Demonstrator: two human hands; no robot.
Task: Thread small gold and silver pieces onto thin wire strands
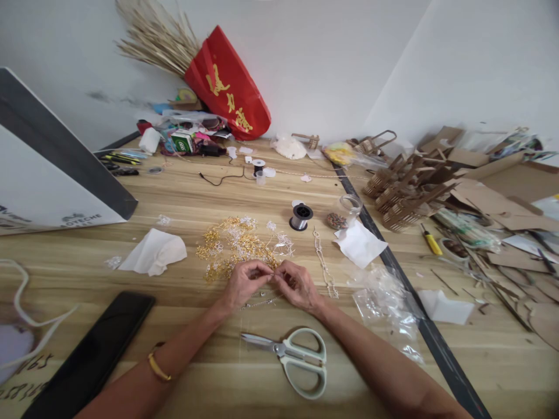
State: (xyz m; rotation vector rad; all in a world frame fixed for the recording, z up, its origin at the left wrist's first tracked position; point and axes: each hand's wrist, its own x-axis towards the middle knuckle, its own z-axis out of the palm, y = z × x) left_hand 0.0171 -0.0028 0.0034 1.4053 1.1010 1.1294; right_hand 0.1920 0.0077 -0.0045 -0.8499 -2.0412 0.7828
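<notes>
My left hand [248,284] and my right hand [297,285] meet fingertip to fingertip, both pinched closed. Whatever sits between the fingertips is too small to make out. Just below them a thin strand with small beads [262,302] lies on the table, partly hidden by my fingers. A loose pile of gold and clear beads [238,241] spreads right behind my hands. Scissors with pale green handles [290,356] lie nearer to me, blades pointing left. Right of the pile are a spool of fine wire [301,216] and a beaded chain [322,259].
White tissue [152,252] and a black phone [94,355] lie at left. Clear plastic bags [388,308], a white paper sheet [360,243] and a clear jar [350,205] are at right. Farther back stand small wooden baskets [397,192] and a red bag [231,87].
</notes>
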